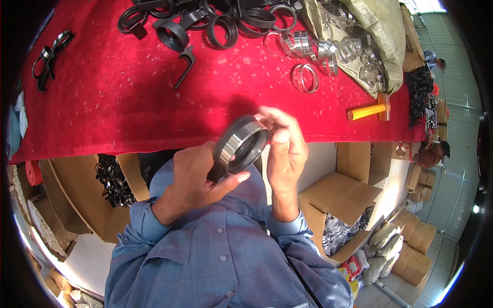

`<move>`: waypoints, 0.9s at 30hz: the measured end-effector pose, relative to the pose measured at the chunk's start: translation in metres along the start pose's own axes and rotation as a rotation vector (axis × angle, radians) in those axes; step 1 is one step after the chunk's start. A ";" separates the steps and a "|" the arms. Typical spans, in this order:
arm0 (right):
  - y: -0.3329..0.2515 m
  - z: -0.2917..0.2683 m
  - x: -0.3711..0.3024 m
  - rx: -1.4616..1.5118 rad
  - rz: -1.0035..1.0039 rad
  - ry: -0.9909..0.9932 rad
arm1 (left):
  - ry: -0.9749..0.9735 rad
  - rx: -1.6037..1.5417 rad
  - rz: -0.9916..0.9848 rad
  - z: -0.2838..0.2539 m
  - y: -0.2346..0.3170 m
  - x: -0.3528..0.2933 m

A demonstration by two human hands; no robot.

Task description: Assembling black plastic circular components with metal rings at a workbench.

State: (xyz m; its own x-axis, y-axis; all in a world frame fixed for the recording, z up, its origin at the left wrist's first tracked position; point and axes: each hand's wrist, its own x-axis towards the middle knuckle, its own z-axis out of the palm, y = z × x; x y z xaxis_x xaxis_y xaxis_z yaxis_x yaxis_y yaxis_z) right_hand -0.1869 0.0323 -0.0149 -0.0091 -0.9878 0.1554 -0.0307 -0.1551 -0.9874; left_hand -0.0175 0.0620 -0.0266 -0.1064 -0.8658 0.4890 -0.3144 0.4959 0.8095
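Above my lap, close to the table's front edge, a black plastic ring with a shiny metal band [240, 143] around it is held tilted. My left hand [195, 174] is closed on its left and lower side, the thumb along the bottom rim. At the right rim, my right hand [285, 151] is curled against the ring; its fingertips are blurred by motion and partly hidden behind the rim. A loose metal band [305, 78] lies on the red cloth [123, 110] beyond, and a black clip-like part with a long arm [186, 66] lies farther left.
Several black rings [222, 32] crowd the far edge. Metal bands [346, 49] spill from a pale sack [380, 36] at far right. A hammer [368, 110] lies by the right edge; two joined black parts [49, 61] lie left. Cardboard boxes [341, 195] flank my lap.
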 end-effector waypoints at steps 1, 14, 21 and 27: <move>0.001 0.005 0.001 0.005 -0.122 0.083 | 0.005 0.021 -0.039 -0.001 0.000 0.001; -0.008 0.016 -0.011 -0.415 -0.497 -0.149 | 0.060 0.279 0.036 0.006 -0.014 -0.006; -0.008 0.012 -0.009 -0.291 -0.397 -0.196 | 0.052 0.266 0.042 0.005 -0.013 -0.005; -0.010 0.011 -0.005 -0.235 -0.363 -0.242 | 0.019 0.268 0.046 0.004 -0.013 -0.006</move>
State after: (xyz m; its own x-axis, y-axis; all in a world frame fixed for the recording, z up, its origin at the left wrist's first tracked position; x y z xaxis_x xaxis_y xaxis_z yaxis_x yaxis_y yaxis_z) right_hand -0.1758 0.0391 -0.0057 0.2754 -0.8498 0.4493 -0.2137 -0.5099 -0.8333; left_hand -0.0166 0.0605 -0.0421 -0.1099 -0.8401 0.5312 -0.5484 0.4969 0.6725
